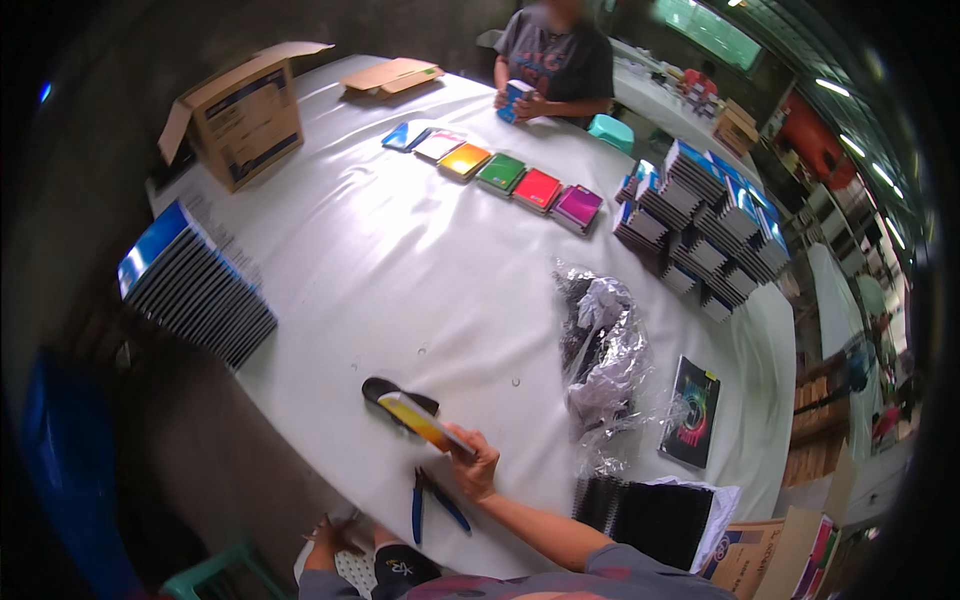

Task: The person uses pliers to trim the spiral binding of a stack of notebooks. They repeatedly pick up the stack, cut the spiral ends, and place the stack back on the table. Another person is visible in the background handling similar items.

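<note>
My right hand grips a yellow and orange notebook by its near end, tilted on edge above the white-covered table. Partly behind the notebook lies a flat, black, rounded object whose kind I cannot make out. Blue-handled pliers rest on the table just below that hand, handles spread toward me. My left hand hangs low by my lap, off the table edge, its fingers apart with nothing visible in them.
Notebook stacks stand at left and right. Several coloured piles, one green, form a row. Crumpled plastic, a black booklet and cardboard boxes lie around. Across the table, a person holds a blue notebook.
</note>
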Action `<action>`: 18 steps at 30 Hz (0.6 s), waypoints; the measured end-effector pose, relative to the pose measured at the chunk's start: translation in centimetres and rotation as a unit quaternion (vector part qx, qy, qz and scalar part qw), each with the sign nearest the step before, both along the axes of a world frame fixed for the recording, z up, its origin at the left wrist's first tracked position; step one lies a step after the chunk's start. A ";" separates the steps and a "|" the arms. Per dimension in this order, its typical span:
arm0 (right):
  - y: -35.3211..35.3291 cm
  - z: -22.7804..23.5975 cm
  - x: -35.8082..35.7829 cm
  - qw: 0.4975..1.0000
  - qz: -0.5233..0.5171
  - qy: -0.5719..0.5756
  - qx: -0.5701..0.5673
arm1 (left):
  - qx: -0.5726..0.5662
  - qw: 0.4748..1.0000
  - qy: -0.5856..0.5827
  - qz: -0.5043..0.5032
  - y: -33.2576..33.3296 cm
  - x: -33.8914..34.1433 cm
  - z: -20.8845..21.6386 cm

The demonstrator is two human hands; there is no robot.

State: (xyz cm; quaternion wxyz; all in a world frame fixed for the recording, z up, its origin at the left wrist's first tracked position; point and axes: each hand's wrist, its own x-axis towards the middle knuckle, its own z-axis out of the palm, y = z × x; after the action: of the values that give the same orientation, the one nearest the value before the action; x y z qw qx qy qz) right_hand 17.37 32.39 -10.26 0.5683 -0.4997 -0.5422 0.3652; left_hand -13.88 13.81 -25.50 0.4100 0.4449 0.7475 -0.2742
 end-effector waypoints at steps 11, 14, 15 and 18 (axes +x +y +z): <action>0.5 1.8 -1.5 0.998 0.034 0.043 0.028 | 0.099 0.994 0.036 -0.041 9.4 2.5 1.9; 1.0 3.7 -1.1 0.998 0.040 0.029 -0.030 | 0.134 0.989 0.042 -0.050 12.2 2.8 2.5; 0.8 3.4 -1.0 0.998 0.029 0.035 -0.045 | 0.143 0.987 0.043 -0.056 12.8 2.7 2.7; 0.7 2.6 -0.9 0.998 -0.003 0.047 -0.032 | 0.185 0.979 0.048 -0.064 14.7 2.1 3.9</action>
State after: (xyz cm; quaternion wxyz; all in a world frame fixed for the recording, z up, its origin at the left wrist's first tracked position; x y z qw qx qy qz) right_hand 16.44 33.06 -7.69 0.5777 -0.5013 -0.5020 0.4037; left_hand -11.80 28.51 -21.62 0.2657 0.5465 0.7741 -0.1775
